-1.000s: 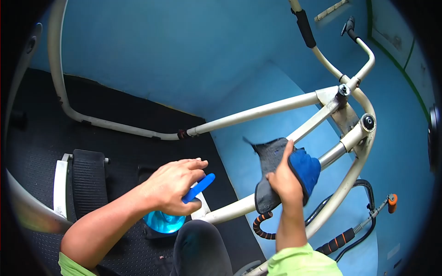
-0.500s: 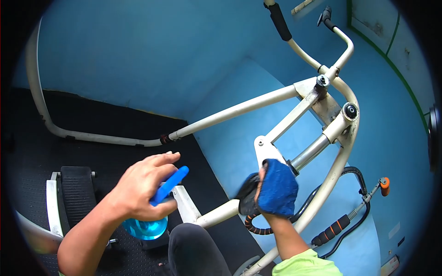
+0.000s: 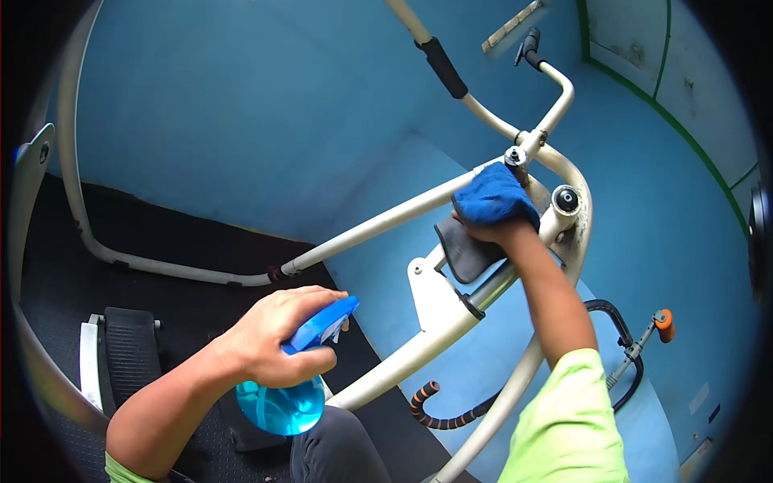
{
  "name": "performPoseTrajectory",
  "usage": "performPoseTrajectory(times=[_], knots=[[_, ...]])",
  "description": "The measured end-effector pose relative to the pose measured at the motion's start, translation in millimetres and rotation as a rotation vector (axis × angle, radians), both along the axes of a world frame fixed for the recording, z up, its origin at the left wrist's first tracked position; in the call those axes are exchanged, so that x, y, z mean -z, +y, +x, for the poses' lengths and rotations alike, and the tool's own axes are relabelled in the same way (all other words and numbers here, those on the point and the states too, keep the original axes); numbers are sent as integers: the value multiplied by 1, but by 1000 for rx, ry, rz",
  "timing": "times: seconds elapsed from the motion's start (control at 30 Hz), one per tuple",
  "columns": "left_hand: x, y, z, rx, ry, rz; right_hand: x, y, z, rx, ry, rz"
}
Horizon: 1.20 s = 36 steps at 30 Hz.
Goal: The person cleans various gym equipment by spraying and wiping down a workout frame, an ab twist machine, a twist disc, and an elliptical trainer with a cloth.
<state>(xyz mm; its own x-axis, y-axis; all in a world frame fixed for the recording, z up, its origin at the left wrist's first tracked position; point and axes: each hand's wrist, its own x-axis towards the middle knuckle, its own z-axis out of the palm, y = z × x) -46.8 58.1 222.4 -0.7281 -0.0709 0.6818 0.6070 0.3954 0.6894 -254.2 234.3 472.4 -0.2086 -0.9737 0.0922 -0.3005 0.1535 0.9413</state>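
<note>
In the lower left of the frame, the left hand (image 3: 278,338) has its fingers wrapped around the neck of a spray bottle (image 3: 282,409) of blue liquid, just under the blue trigger head (image 3: 320,324). Right of centre, a blue-and-dark-grey cloth (image 3: 495,197) covers much of the right hand (image 3: 493,231) against the white machine frame (image 3: 411,358); its fingers are hidden, so I cannot tell how they are set. A black footplate (image 3: 131,354) sits at lower left.
</note>
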Motion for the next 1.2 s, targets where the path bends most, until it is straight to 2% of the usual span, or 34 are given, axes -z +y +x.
performPoseTrajectory(times=[0.03,0.1,0.17,0.23,0.3,0.37,0.4,0.43,0.47,0.53,0.57,0.6,0.63,0.7,0.8,0.83,0.87,0.93,0.97,1.03,1.1,1.17,1.2], knots=[[-7,3,2,6,5,-2,8,-9,29,139,8,-21],[-18,5,6,118,-216,43,45,-10,26,-9,-131,-149],[-14,7,1,136,-255,52,64,-25,53,348,-350,-30],[-10,7,1,121,-183,73,50,-13,23,121,-451,-94],[-11,2,5,108,-207,54,16,-26,58,441,-149,50],[-8,1,6,116,-223,51,-6,-10,42,235,-157,-126],[-5,-1,5,127,-191,96,-15,15,-10,159,-228,-9],[-4,-1,4,144,-160,136,-1,23,-25,176,-232,-15],[-4,-1,4,152,-145,184,16,34,-35,-54,-119,-11],[-3,-4,6,128,-146,151,38,6,-4,-87,-152,5],[-1,-5,6,138,-123,139,42,-21,31,119,-305,4],[0,-6,5,161,-96,119,37,-22,42,266,-343,-40],[1,-6,4,177,-105,126,35,-14,16,-26,-252,7],[-5,-4,9,167,-171,142,14,-11,2,268,50,161],[4,-4,3,220,-162,164,-9,-15,14,204,-13,-189],[7,-3,0,223,-172,170,-6,-1,-4,-8,34,-278],[9,-1,-2,240,-174,194,-3,7,-20,-3,23,-269],[7,-4,-1,278,-257,200,0,1,-25,243,-156,-478],[8,-5,-2,273,-256,194,1,6,-54,181,-196,-416],[5,-7,3,239,-272,187,21,-35,51,421,-273,-65],[5,-10,4,214,-272,202,46,-27,50,390,-371,64],[2,-12,9,188,-282,204,70,-36,97,143,-458,135],[0,-12,12,167,-217,248,81,-32,104,130,-468,138]])
